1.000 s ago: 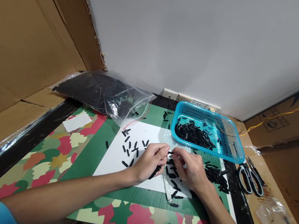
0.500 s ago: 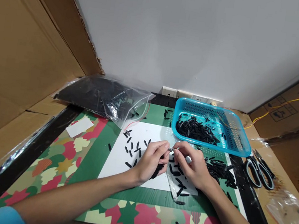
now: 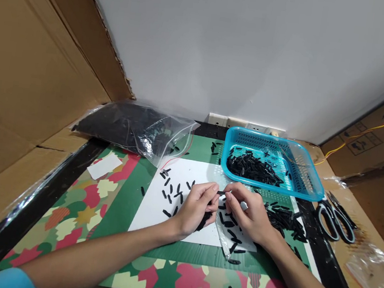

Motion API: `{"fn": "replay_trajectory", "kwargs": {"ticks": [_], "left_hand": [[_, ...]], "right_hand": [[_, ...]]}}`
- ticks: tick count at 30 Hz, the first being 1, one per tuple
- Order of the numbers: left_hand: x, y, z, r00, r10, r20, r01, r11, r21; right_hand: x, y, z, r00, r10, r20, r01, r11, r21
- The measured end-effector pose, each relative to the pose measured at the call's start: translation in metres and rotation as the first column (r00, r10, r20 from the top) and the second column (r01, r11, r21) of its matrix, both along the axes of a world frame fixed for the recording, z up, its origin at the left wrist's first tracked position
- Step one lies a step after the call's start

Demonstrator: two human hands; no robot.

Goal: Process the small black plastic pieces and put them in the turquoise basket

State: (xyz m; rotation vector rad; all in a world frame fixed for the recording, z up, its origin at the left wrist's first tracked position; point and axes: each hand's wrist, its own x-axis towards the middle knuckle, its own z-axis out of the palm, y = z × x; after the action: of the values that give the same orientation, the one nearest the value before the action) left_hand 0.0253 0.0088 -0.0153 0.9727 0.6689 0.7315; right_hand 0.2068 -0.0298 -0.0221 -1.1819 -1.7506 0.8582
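Two hands met over the white sheet [image 3: 185, 195] at the middle of the counter [image 3: 61, 221]. The left hand [image 3: 197, 208] and the right hand [image 3: 248, 213] each pinched one end of a small black piece [image 3: 221, 193], which was held level between the fingertips, just above the sheet. Left grip: thumb and forefinger closed on the piece's left end, with more black pieces bunched in the palm below. Right grip: thumb and forefinger closed narrowly on the right end; other fingers curled.

Under the right hand lay a small clear plastic bag [image 3: 224, 243] with several black pieces on and around it. Loose black pieces [image 3: 171, 191] were scattered on the sheet left of the hands. A denser heap of black pieces [image 3: 283, 218] lay to the right, near the right wrist.

On the far right stood a blue plastic basket [image 3: 301, 170], holding a pile of the same black pieces. On the far left, a large clear zip bag [image 3: 133, 129] of dark material rested partly on the cardboard [image 3: 28, 70]. Scissors [image 3: 336, 219] lay on the right, near the basket's corner. A small clear packet [image 3: 369, 276] lay nearer, at the right edge. A white paper scrap [image 3: 104, 165] sat on the patterned mat at left.
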Motion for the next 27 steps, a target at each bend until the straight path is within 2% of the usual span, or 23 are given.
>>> {"fn": "replay_trajectory", "kwargs": {"ticks": [6,9,14,16,17,18,20,21,22,23,24,25,27], "left_hand": [[0.0,0.0,-0.002,1.0,0.0,0.0,0.0,1.0,0.012],[0.001,0.0,-0.003,1.0,0.004,0.009,-0.004,1.0,0.01],[0.002,0.001,-0.004,1.0,0.006,0.008,-0.006,1.0,0.018],[0.001,0.001,-0.003,1.0,-0.004,0.013,0.004,1.0,0.008],[0.0,0.001,-0.003,1.0,-0.011,0.017,0.011,1.0,-0.003],[0.0,0.001,-0.002,1.0,-0.018,0.024,0.018,1.0,-0.016],[-0.001,0.0,-0.001,0.999,-0.024,0.042,0.025,0.999,-0.041],[-0.001,0.0,-0.001,0.998,-0.023,0.052,0.026,0.998,-0.052],[-0.001,0.0,-0.001,0.998,-0.022,0.061,0.026,0.998,-0.06],[-0.001,0.0,-0.001,0.997,-0.022,0.069,0.027,0.997,-0.066],[-0.001,0.001,-0.001,0.997,-0.023,0.073,0.029,0.997,-0.074],[-0.001,0.001,-0.001,0.997,-0.026,0.076,0.032,0.996,-0.082],[0.0,0.002,-0.001,0.997,-0.032,0.076,0.039,0.995,-0.093]], "right_hand": [[-0.006,0.001,0.0,0.992,0.008,-0.126,-0.02,0.995,-0.098],[-0.007,0.002,0.0,0.991,-0.001,-0.134,-0.014,0.994,-0.108],[-0.007,-0.001,0.002,0.997,-0.04,-0.066,0.037,0.998,-0.059],[-0.005,-0.003,0.005,0.993,-0.114,-0.007,0.115,0.993,0.04],[-0.002,-0.003,0.006,0.981,-0.191,0.032,0.186,0.975,0.124],[0.002,-0.002,0.008,0.952,-0.297,0.069,0.275,0.934,0.227],[0.012,0.001,0.011,0.83,-0.544,0.12,0.449,0.78,0.436],[0.017,0.004,0.013,0.747,-0.651,0.133,0.508,0.689,0.516],[0.022,0.006,0.015,0.684,-0.714,0.152,0.531,0.63,0.567],[0.026,0.009,0.017,0.642,-0.747,0.171,0.544,0.601,0.585],[0.029,0.01,0.018,0.621,-0.76,0.191,0.547,0.595,0.588],[0.03,0.011,0.019,0.627,-0.752,0.205,0.537,0.608,0.585],[0.025,0.009,0.02,0.704,-0.679,0.21,0.475,0.669,0.572]]}}
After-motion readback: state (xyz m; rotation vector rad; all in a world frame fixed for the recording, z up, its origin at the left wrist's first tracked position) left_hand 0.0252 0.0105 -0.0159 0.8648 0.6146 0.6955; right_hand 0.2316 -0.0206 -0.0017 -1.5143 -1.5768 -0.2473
